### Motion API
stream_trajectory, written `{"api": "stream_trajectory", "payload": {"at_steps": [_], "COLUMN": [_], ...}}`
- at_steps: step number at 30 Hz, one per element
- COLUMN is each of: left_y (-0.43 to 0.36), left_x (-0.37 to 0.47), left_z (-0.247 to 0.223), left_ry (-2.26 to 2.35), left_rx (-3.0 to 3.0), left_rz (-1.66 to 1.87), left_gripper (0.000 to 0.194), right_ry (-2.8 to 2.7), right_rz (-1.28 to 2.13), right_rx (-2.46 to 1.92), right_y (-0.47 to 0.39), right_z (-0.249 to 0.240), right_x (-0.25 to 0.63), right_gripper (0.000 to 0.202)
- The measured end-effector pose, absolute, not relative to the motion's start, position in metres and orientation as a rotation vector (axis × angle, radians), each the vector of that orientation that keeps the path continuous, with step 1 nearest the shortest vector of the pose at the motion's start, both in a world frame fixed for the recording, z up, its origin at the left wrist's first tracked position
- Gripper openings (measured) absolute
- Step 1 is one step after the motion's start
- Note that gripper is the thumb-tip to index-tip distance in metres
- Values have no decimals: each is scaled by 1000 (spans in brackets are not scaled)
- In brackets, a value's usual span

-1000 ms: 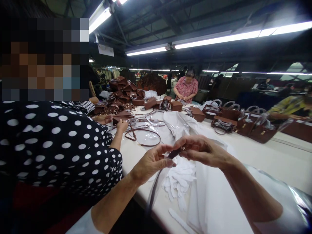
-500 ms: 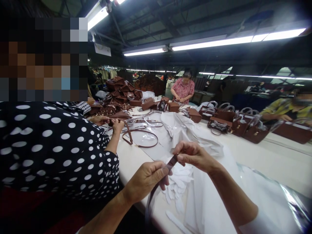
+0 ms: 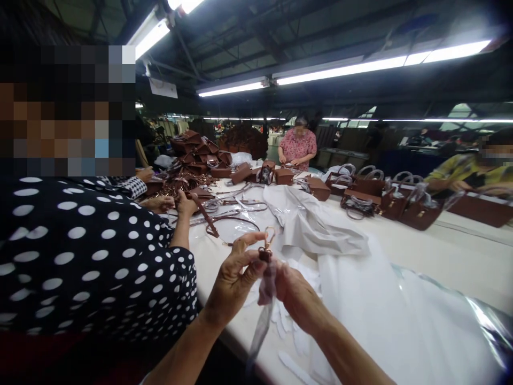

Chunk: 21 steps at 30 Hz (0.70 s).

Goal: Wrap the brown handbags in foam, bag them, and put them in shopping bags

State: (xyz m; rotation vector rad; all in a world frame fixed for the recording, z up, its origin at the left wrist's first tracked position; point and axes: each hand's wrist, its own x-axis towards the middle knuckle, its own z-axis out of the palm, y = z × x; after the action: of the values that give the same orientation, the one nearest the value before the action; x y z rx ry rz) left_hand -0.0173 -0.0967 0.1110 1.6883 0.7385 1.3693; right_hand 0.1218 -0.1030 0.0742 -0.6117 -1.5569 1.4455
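Between my hands is a brown bag strap (image 3: 265, 255) with a gold snap hook (image 3: 270, 236) at its upper end. A clear plastic sleeve (image 3: 262, 326) covers the strap lower down and hangs toward the table edge. My left hand (image 3: 236, 275) pinches the strap just below the hook, its index finger stretched up beside the metal. From the other side my right hand (image 3: 294, 291) grips the sleeved part a little lower; some of its fingertips are hidden behind the strap. White cut strips (image 3: 286, 326) lie on the table under my hands.
A co-worker in a polka-dot top (image 3: 96, 251) stands close on my left, handling another brown strap (image 3: 204, 216). Crumpled grey-white sheeting (image 3: 316, 219) lies ahead. Brown handbags (image 3: 419, 214) line the right side, and more are piled (image 3: 200, 147) at the back left. Clear plastic (image 3: 441, 299) covers the near right.
The strap has turned upright and its gold hook now shows at the top. My right hand has moved down from the strap's end to below my left fingers.
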Motion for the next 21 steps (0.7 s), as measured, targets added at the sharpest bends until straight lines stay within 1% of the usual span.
{"api": "stream_trajectory", "payload": {"at_steps": [1,3,5,7,9,10,12,14,16,17,19,21], "left_y": [-96,-95,-90,-84,-80,-79,-81,-86,-94,-98,-105,-110], "left_x": [-21,-29,-39,-49,-55,-56,-53,-45,-37,-33,-26,-22], "left_z": [112,111,109,110,115,119,128,133,131,128,118,110], "left_ry": [724,657,508,401,443,511,645,704,683,667,638,600], "left_rx": [1697,1652,1502,1323,1279,1334,1517,1619,1547,1471,1322,1197], "left_rz": [1352,1284,1194,1122,1056,1010,830,535,270,210,224,321], "left_gripper": [18,18,23,38,50,51,46,39,35,34,35,34], "right_ry": [-1564,-1652,-1813,-1995,-2154,-2214,-2281,-2292,-2277,-2263,-2210,-2106], "right_rz": [1510,1484,1201,868,726,732,783,833,893,945,1075,1179], "right_rx": [-598,-633,-752,-843,-867,-864,-845,-830,-835,-839,-831,-781], "right_y": [-103,-102,-102,-104,-105,-105,-106,-105,-104,-104,-101,-97], "right_z": [75,81,93,105,113,116,118,119,119,118,118,119], "right_x": [125,137,151,164,174,176,179,181,183,185,189,193], "right_gripper": [54,47,34,28,25,24,24,24,25,26,30,43]}}
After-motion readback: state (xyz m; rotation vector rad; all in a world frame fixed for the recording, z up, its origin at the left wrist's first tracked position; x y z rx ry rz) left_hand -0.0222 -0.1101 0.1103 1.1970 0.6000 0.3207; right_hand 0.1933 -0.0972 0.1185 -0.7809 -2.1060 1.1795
